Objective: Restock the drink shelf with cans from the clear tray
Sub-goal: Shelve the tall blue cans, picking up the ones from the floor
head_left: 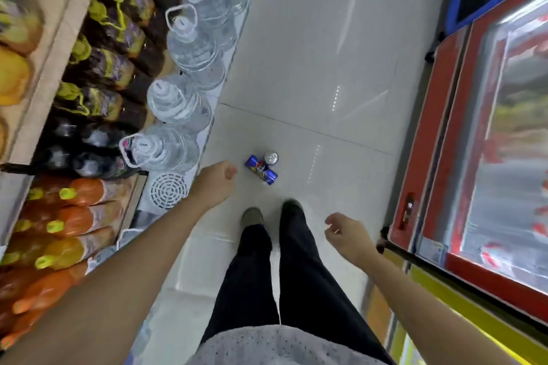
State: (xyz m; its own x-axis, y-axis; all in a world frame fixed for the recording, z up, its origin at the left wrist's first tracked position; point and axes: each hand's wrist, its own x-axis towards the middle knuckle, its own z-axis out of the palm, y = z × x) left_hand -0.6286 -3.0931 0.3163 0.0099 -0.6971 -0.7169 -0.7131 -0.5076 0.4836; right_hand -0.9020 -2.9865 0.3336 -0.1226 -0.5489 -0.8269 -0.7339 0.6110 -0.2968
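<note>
Two cans rest on the tiled floor ahead of my feet: a blue can (261, 170) lying on its side and a second can (271, 158) standing upright just behind it, its silver top showing. My left hand (217, 179) hangs above the floor a little left of the blue can, fingers curled, holding nothing. My right hand (345, 232) is lower right, near my right leg, fingers loosely curled and empty. The drink shelf (50, 47) runs along the left. No clear tray is in view.
Large water jugs (189, 47) line the shelf's floor edge, with dark bottles (100, 68) and orange juice bottles (77, 216) behind. A red-framed chest freezer (439, 157) stands on the right. The aisle floor (311, 53) stretches ahead between them.
</note>
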